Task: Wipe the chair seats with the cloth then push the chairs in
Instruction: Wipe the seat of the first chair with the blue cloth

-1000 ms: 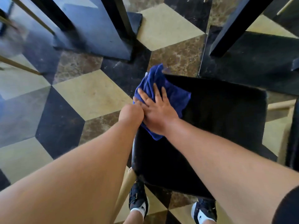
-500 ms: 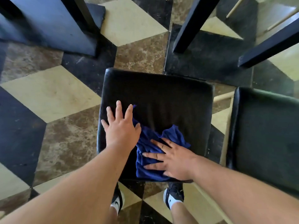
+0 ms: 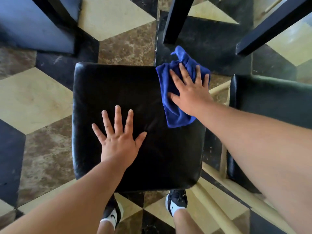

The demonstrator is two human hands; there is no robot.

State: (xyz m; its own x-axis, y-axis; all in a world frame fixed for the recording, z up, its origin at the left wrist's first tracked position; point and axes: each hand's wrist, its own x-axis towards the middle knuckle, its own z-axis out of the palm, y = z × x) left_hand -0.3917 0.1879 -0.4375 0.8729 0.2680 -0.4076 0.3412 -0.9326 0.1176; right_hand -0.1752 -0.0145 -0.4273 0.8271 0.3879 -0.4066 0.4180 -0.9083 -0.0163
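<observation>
at far left, floor of cream, brown-marbled and black tiles [image 3: 33, 98] laid in a cube pattern. in the upper left corner, a dark slab-like furniture base [image 3: 33, 27] with a black post on it.

next, left hand [image 3: 118, 139] laid palm-down on the near-left part of a square black leather-look chair seat [image 3: 135, 85], fingers straight and fanned apart, thumb out to the side, gripping nothing. below the seat's near edge, a pair of black-and-white trainers: left trainer [image 3: 111, 215] and right trainer [image 3: 176, 201], both on the tiles.

further right, at the seat's far right corner, a bunched blue microfibre cloth [image 3: 175, 114], mostly on the seat, with a rumpled peak spilling past the far edge over the floor. pressed flat on top of it, right hand [image 3: 190, 93], fingers straight and spread, thumb stretched out along the cloth, nothing curled around the fabric.

beyond the cloth, two slanting black table legs, one [image 3: 173, 21] just past the corner and one [image 3: 273, 26] further right.

just beside the first seat, pale wooden chair rails [image 3: 217, 88] showing in the gap. at far right, a second black padded chair seat [image 3: 270, 102], partly covered by the right forearm, apart from both hands.
</observation>
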